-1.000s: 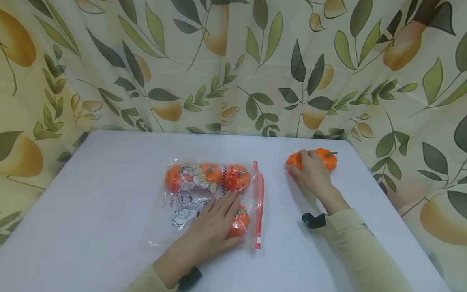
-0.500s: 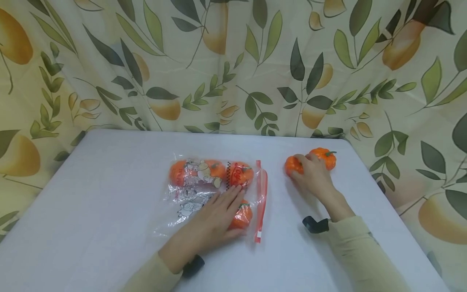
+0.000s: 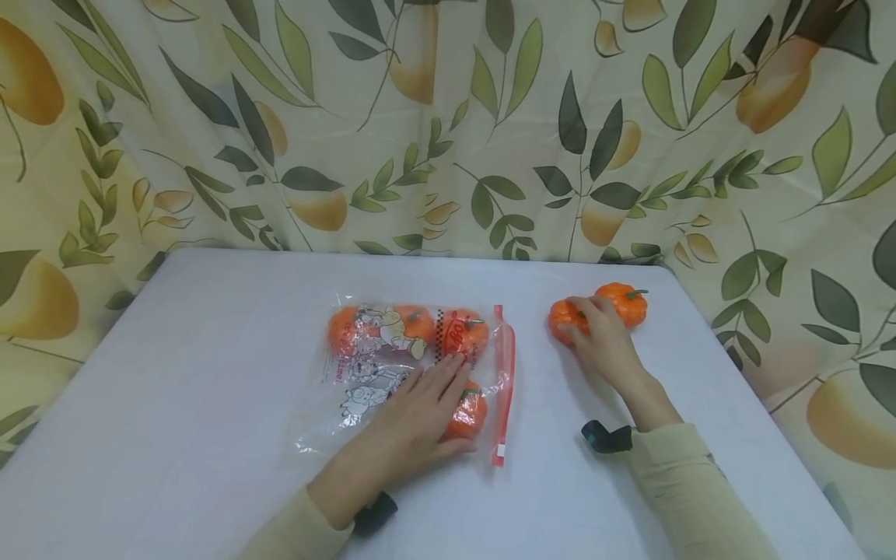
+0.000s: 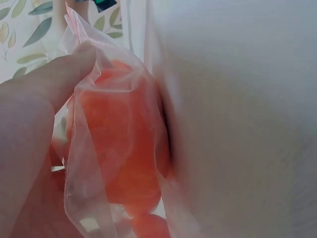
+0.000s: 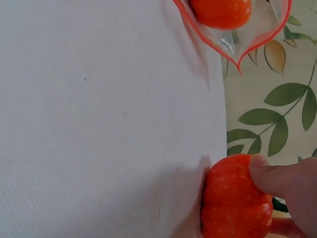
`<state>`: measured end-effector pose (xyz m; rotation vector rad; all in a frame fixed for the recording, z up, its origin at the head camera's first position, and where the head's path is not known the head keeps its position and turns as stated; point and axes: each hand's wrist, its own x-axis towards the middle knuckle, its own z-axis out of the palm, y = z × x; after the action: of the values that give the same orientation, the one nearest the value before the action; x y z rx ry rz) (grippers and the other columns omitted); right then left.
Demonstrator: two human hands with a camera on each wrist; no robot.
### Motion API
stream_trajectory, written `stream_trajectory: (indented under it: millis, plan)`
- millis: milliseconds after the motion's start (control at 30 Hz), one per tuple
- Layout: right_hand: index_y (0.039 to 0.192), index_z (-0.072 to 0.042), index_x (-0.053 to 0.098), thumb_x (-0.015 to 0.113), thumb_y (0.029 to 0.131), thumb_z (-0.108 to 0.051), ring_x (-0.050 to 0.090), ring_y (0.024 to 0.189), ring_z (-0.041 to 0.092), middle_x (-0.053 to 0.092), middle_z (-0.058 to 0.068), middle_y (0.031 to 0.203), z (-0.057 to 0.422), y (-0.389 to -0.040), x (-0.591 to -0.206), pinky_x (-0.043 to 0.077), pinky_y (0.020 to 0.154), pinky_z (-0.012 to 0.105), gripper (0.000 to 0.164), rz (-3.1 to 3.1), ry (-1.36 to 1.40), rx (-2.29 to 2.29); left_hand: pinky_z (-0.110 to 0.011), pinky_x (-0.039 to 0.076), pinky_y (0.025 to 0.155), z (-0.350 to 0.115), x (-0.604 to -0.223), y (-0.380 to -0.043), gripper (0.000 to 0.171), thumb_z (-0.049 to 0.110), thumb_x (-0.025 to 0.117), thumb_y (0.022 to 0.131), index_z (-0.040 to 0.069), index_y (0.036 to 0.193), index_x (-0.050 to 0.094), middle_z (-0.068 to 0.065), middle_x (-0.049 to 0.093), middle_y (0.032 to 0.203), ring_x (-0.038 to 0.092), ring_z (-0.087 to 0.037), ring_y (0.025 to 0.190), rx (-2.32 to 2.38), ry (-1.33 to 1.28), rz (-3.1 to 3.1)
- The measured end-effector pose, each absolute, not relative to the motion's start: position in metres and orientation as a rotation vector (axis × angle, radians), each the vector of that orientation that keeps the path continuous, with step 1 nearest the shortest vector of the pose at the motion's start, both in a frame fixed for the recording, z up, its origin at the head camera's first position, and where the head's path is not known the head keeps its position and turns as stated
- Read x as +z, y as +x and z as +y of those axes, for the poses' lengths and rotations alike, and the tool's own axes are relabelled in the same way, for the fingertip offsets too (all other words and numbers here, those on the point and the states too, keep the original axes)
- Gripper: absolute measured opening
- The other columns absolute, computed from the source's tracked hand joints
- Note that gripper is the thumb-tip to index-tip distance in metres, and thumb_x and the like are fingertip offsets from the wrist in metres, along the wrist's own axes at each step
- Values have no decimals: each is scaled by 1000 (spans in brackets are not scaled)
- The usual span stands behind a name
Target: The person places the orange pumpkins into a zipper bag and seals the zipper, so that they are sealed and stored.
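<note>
A clear plastic zip bag (image 3: 318,424) with cartoon print and a red zip edge (image 3: 504,389) lies flat, holding several small orange pumpkins (image 3: 465,334). My left hand (image 3: 413,424) rests on top of it with fingers extended, its thumb beside the nearest bagged pumpkin (image 3: 470,416). In the left wrist view, the plastic drapes over that pumpkin (image 4: 119,139) beside the thumb. To the right of the bag, my right hand (image 3: 605,338) grips a loose orange pumpkin (image 3: 562,320) on the tabletop; its thumb presses the pumpkin's side (image 5: 235,198) in the right wrist view. A second loose pumpkin (image 3: 623,303) lies just behind those fingers.
The white tabletop (image 3: 175,389) ends at a hanging curtain (image 3: 420,155) printed with leaves and fruit. In the right wrist view, the red-edged bag mouth (image 5: 238,62) gapes toward the right hand. A black device (image 3: 607,437) sits at the right wrist.
The bag and left hand have shifted slightly right. The right hand has drawn its pumpkin a little toward me, while the second loose pumpkin stays in place.
</note>
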<state>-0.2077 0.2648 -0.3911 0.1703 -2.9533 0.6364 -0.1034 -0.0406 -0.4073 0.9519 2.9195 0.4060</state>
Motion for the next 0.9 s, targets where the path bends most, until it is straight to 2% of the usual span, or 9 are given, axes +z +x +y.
stream_trajectory:
  millis: [333, 533, 900]
  plan:
    - [135, 0, 54, 66, 92, -6, 47, 124, 46, 46, 30, 135, 266, -197, -393, 39, 106, 67, 46, -2876, 272, 683, -52, 24, 122, -37, -408, -100, 97, 63, 61, 88, 13, 160, 17, -5, 19, 167, 21, -24, 153, 373, 962, 2970]
    - [137, -4, 53, 65, 93, -9, 44, 128, 44, 44, 26, 139, 264, -187, -391, 38, 106, 68, 46, -2898, 292, 723, -51, 23, 122, -37, -406, -99, 98, 64, 60, 88, 14, 160, 16, -5, 17, 167, 20, -24, 154, 373, 940, 2960]
    - [135, -6, 55, 69, 92, -16, 48, 121, 46, 43, 28, 134, 259, -174, -384, 45, 99, 67, 46, -2994, 257, 677, -51, 23, 123, -36, -407, -99, 98, 63, 61, 88, 16, 160, 16, -3, 17, 167, 19, -22, 154, 389, 919, 2952]
